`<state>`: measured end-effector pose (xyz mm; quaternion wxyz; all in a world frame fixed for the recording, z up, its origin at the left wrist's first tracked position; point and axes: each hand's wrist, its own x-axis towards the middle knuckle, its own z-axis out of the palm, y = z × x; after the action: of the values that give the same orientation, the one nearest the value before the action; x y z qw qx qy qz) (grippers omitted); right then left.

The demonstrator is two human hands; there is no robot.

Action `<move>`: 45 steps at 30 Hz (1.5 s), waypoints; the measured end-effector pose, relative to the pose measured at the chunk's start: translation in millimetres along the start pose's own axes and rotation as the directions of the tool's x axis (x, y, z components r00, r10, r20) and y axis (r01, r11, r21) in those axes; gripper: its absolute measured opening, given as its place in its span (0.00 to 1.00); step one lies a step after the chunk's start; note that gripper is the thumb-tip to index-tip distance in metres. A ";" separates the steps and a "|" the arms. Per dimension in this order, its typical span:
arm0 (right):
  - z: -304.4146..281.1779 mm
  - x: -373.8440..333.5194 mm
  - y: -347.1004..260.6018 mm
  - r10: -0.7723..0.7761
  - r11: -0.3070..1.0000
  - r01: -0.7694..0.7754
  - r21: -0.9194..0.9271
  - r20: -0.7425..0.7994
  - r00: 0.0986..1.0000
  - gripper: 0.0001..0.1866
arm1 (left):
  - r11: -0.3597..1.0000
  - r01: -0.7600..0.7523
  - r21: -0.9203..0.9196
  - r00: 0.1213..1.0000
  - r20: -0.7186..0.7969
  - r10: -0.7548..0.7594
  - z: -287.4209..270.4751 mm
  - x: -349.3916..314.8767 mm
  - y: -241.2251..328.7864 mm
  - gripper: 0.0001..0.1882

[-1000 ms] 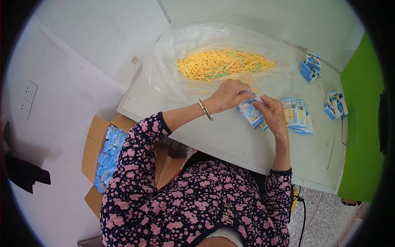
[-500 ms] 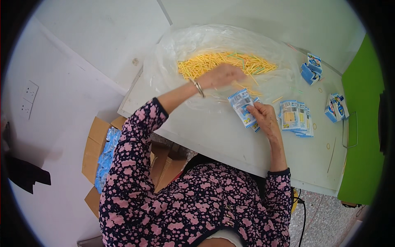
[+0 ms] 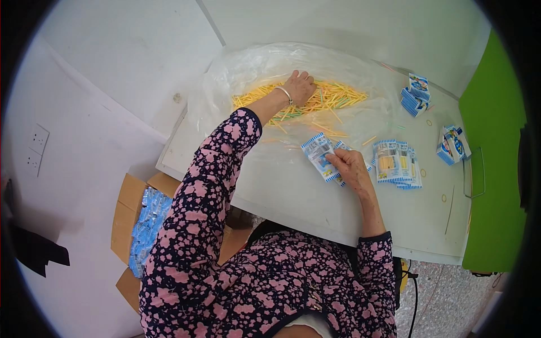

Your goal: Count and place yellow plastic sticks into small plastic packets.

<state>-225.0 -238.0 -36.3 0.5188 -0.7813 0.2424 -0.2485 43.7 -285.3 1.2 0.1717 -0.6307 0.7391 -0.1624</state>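
My left hand (image 3: 300,88), with a bracelet at the wrist, is down in a heap of thin yellow sticks (image 3: 344,97). Its fingers are curled over the sticks, and the fingertips are hidden among them. A few green sticks are mixed into the heap, which lies on a clear plastic bag (image 3: 265,59). Nearer to me, my right hand (image 3: 350,169) pinches a blue-and-white packet (image 3: 317,155) between thumb and fingers, with at least one more packet fanned behind it. Just right of that hand, several filled packets (image 3: 387,162) overlap on the table (image 3: 282,180).
Two blue-and-white packet bundles, an upper one (image 3: 415,96) and a lower one (image 3: 452,145), stand at the right near a green panel (image 3: 490,169). Rubber bands and a thin stick lie there. At left below the table, a cardboard box (image 3: 125,217) holds many blue packets.
My left hand has moved from near the packets up and left into the stick heap, its fingers now curled there. My right hand keeps its packets, and the view has shifted slightly.
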 end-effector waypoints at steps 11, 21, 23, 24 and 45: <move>-0.8 1.3 -2.1 -0.021 0.998 0.022 -0.053 0.011 1.000 0.15 | 0.998 -0.024 -0.050 0.999 0.041 0.026 8.9 5.9 -0.6 0.13; -3.3 3.0 2.5 0.025 0.999 -0.026 0.027 0.036 0.999 0.15 | 0.804 0.275 -0.527 0.931 -0.062 -0.359 11.3 -11.9 -9.8 0.12; -4.7 3.1 -1.7 0.046 0.998 -0.047 0.042 0.034 0.998 0.14 | 0.510 0.182 -0.841 0.877 -0.096 -0.471 6.2 -16.1 -20.5 0.14; -5.1 3.0 -3.5 0.073 0.996 -0.075 0.058 0.029 0.997 0.14 | 0.511 0.184 -0.839 0.874 -0.098 -0.475 4.7 -19.9 -24.4 0.14; -18.1 5.8 -14.1 0.124 0.912 -0.112 0.395 -0.005 0.992 0.13 | -0.890 -0.038 -0.454 0.949 0.264 -0.175 -50.9 -61.1 31.5 0.07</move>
<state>-230.4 -249.4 -16.3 0.6754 -0.6413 0.2419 -0.2722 1.6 -218.9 35.0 -0.6321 -0.4108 0.2389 0.6120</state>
